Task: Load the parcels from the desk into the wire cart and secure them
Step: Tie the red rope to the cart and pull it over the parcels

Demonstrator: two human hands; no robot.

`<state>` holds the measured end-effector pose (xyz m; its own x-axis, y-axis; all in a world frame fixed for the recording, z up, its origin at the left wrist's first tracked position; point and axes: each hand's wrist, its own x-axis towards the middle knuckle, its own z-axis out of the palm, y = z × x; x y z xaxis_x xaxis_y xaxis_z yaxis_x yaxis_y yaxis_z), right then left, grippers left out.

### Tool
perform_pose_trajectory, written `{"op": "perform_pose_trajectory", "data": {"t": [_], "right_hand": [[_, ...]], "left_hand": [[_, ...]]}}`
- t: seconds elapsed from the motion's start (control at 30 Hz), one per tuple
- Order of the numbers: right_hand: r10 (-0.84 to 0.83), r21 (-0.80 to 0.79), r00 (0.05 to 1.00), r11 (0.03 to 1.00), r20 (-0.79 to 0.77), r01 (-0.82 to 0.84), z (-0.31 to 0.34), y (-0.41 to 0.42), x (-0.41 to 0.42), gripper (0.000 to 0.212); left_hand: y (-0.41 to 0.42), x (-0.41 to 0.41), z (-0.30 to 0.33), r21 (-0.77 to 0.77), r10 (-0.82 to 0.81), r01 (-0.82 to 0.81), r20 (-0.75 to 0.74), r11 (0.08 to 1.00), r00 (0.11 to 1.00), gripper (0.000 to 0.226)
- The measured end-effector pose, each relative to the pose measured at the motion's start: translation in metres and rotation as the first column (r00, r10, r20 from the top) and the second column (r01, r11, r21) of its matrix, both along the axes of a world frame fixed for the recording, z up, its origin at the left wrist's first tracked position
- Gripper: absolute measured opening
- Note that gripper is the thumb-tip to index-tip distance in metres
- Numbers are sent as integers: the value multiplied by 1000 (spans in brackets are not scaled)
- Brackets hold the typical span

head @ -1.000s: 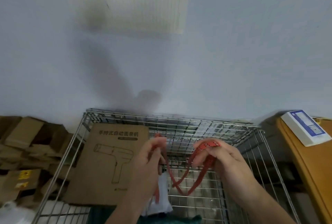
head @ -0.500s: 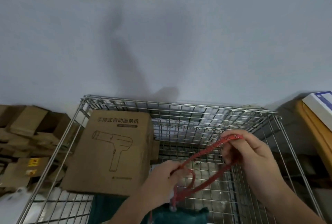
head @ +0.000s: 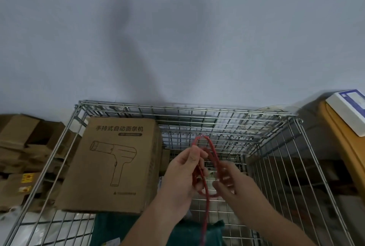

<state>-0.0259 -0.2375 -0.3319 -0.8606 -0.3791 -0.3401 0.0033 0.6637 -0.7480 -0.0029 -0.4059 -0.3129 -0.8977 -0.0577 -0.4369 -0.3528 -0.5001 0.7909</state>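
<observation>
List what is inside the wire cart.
Inside the wire cart: a large cardboard box printed with a handheld device, and a dark green parcel at the near edge. Both hands and the red strap cover part of the floor.

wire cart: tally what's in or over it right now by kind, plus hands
cardboard box with a printed handheld tool: 1
dark green parcel at the bottom edge: 1
red strap, looped: 1
hands gripping the strap, left hand and right hand: 2
wire cart itself: 1
Total: 6
</observation>
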Motion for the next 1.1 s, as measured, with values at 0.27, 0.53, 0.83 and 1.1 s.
{"op": "perform_pose_trajectory", "data": {"t": [0.27, 0.53, 0.83, 1.1], "right_hand": [[-141, -481, 981, 857, 130, 187, 10, -18, 20, 24], [110, -327, 910, 945, 399, 29, 32, -1, 9, 14], [72, -497, 994, 867, 81, -22, 57, -36, -12, 28], [-65, -483, 991, 869, 113, 112, 27, -117, -59, 44]], "left_hand": [[4, -9, 1, 97, 25, -24, -2, 995, 1000, 40], [-8, -10, -11, -84, 59, -58, 16, 995, 998, 35], [-2, -1, -36, -151, -30, 90, 362, 984, 932, 40], [-13, -7, -48, 281, -152, -11, 549, 960, 822, 40]]}}
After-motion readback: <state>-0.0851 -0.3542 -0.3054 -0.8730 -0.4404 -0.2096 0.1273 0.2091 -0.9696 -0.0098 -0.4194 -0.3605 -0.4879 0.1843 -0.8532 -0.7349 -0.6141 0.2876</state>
